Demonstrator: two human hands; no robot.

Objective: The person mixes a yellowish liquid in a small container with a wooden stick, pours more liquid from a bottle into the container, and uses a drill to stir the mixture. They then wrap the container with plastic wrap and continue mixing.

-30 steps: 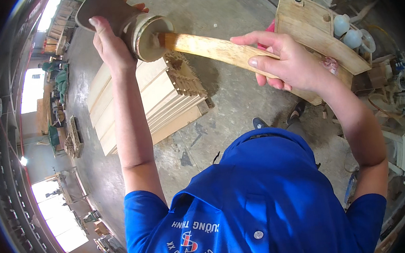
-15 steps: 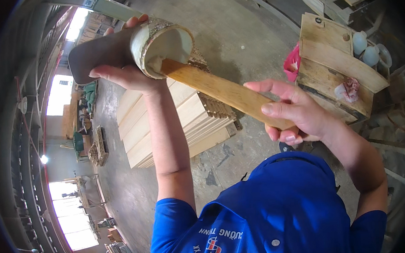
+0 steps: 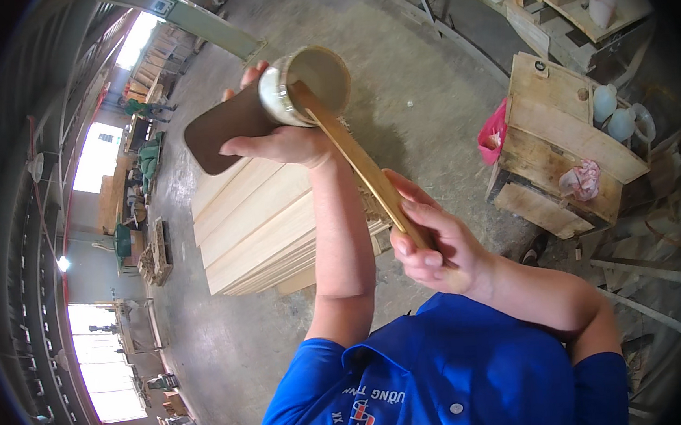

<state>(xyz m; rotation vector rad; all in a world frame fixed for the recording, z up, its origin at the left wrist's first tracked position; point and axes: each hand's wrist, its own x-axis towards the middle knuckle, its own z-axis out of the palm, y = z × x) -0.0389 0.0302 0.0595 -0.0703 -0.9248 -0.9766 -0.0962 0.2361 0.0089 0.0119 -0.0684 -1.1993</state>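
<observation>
My left hand (image 3: 296, 143) is held out ahead, its fingers around a white, crusted cup (image 3: 275, 97) whose mouth tilts toward me. A flat dark brown piece with rounded corners (image 3: 220, 134) lies in the same hand, against the cup's side, under my thumb; what it is I cannot tell. My right hand (image 3: 438, 253) is closed on the lower end of a flat wooden stick (image 3: 360, 160). The stick's far end rests inside the cup, by the rim. What the cup contains is not clear.
Below my left arm stands a stack of pale boards (image 3: 258, 218) on the concrete floor. To the right is a wooden box (image 3: 557, 142) with a crumpled pink cloth (image 3: 581, 181), plastic bottles (image 3: 605, 103) and a pink bag (image 3: 493, 135). A person in green (image 3: 144, 108) is far left.
The cup and brown piece have shifted right with my left hand. My right hand has come left and lower, and the stick has turned edge-on and steeper, its end still in the cup.
</observation>
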